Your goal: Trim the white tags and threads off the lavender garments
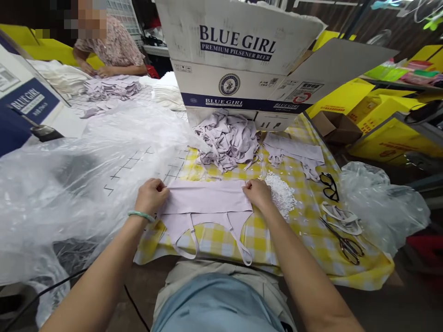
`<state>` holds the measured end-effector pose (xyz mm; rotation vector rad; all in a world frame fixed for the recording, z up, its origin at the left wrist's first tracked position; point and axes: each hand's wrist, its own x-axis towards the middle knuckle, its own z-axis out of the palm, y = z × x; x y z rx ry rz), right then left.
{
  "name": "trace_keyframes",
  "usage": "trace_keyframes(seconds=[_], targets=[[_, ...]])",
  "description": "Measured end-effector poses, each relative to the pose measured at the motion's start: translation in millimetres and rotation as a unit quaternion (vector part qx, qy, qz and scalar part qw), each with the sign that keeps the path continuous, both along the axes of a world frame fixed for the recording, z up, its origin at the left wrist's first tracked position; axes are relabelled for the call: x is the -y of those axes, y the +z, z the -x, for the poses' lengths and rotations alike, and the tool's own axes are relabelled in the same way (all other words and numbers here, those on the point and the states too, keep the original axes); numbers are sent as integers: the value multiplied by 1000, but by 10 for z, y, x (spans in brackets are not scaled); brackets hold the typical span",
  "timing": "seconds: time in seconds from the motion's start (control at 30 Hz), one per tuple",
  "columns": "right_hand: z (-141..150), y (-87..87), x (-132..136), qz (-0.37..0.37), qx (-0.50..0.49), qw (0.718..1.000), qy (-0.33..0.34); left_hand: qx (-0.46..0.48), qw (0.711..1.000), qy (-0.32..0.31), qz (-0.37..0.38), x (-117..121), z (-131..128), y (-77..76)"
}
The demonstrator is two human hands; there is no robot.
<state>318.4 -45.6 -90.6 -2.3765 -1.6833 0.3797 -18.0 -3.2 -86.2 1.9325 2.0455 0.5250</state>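
A pale lilac camisole top (pixel 207 198) lies spread flat on the yellow checked tablecloth (pixel 270 249), its two thin straps toward me. My left hand (pixel 151 199), with a green bangle on the wrist, pinches its far left corner. At the far right corner my right hand (pixel 258 192) is closed on the fabric edge. Just right of that hand is a heap of small white bits (pixel 281 196). Beyond the top sits a crumpled pile of lilac garments (pixel 230 138), and a flattened lilac garment (pixel 294 152) lies to its right.
A large beer carton (pixel 228 69) stands at the back. Clear plastic sheeting (pixel 86 184) covers the left side. At right are scissors (pixel 348 246), glasses (pixel 329 186) and a plastic bag (pixel 384 203). A co-worker (pixel 117 48) handles lilac garments at the far left.
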Motion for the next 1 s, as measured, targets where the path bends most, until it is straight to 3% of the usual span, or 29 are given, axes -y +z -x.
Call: trace_keyframes(seconds=[0.27, 0.53, 0.67, 0.77, 0.9, 1.0], targets=[[-24, 45, 18, 1, -29, 999, -30, -7, 999, 25, 45, -42, 34, 27], [54, -29, -65, -4, -51, 998, -28, 7, 996, 28, 82, -133, -12, -19], [44, -67, -116, -7, -82, 996, -35, 20, 993, 11, 114, -193, -6, -14], [52, -62, -116, -10, -134, 990, -33, 30, 991, -12, 131, -183, -67, 72], [40, 58, 119, -72, -258, 963, -40, 58, 993, -55, 89, 49, -75, 305], [-15, 242, 360, -157, -369, 915, -32, 155, 977, -130, 63, 129, 113, 390]])
